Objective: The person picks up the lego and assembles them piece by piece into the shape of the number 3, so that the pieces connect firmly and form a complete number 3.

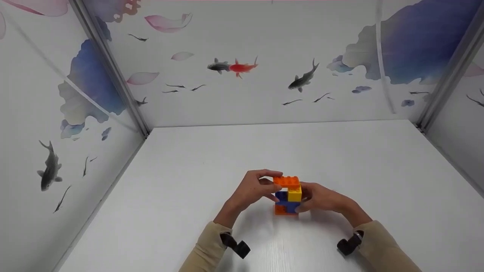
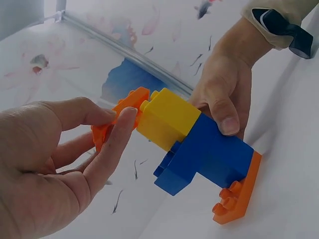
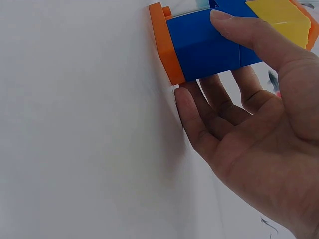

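Observation:
A small stack of toy building blocks stands on the table in front of me. At its bottom lies a flat orange block (image 2: 241, 199) with studs showing. Blue blocks (image 2: 219, 149) rise from it, one jutting out sideways, and a yellow block (image 2: 169, 117) sits above them. My left hand (image 1: 253, 189) pinches another flat orange block (image 1: 287, 181) between thumb and fingers at the top. Yellow studs show beside this block, and whether it is fully pressed down I cannot tell. My right hand (image 1: 325, 197) grips the blue part, thumb on the near side, fingers behind.
The white table (image 1: 181, 196) spreads around the blocks. White panels printed with fish and petals form a back wall (image 1: 242, 102) and side walls. Metal posts (image 1: 113, 71) stand at the corners. Each wrist carries a black camera (image 1: 236, 245).

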`<state>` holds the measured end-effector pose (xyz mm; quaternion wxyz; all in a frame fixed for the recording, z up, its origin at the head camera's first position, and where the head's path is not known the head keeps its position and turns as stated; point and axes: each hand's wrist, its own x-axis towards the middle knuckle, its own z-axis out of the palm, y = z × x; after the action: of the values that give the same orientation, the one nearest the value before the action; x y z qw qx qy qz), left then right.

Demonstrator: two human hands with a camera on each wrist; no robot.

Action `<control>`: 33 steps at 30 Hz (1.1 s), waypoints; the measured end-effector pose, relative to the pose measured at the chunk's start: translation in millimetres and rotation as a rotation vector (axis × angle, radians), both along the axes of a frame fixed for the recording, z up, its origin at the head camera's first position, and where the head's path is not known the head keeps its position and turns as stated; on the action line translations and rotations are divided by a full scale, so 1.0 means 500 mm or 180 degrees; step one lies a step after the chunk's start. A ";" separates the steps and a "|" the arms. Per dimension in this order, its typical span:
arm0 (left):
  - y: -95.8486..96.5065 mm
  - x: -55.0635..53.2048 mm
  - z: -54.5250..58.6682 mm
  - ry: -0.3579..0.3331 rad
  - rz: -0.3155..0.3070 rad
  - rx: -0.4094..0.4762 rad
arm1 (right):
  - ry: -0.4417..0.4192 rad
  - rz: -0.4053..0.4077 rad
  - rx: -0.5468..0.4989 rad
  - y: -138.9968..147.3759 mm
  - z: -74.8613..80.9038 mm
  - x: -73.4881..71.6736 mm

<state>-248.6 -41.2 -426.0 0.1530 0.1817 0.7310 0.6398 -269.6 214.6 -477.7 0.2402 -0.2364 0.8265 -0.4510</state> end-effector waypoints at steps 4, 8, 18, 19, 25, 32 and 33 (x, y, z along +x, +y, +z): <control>0.004 0.001 -0.006 0.0093 0.0041 -0.0016 | -0.0007 -0.0015 -0.0002 -0.002 -0.003 0.001; 0.010 0.004 -0.010 0.0189 0.0126 -0.0134 | 0.0025 -0.0006 -0.0006 -0.002 -0.006 0.000; 0.015 0.009 -0.003 0.0345 0.0305 -0.0505 | 0.0116 0.0012 0.0004 -0.001 -0.002 0.001; 0.015 0.009 -0.003 0.0350 0.0313 -0.0534 | 0.0112 0.0007 0.0011 -0.002 -0.002 0.001; 0.014 0.007 -0.003 0.0385 0.0372 -0.0634 | 0.0067 -0.0005 0.0050 -0.006 -0.005 -0.001; 0.015 0.009 0.005 0.0500 0.0286 -0.0644 | 0.0045 -0.0038 0.0064 -0.003 -0.007 -0.003; 0.015 0.009 0.005 0.0507 0.0269 -0.0635 | 0.0050 -0.0033 0.0064 -0.003 -0.007 -0.003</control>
<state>-244.0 -33.7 -423.5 0.0847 0.1848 0.8078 0.5534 -271.1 213.0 -481.3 0.2336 -0.2331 0.8340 -0.4421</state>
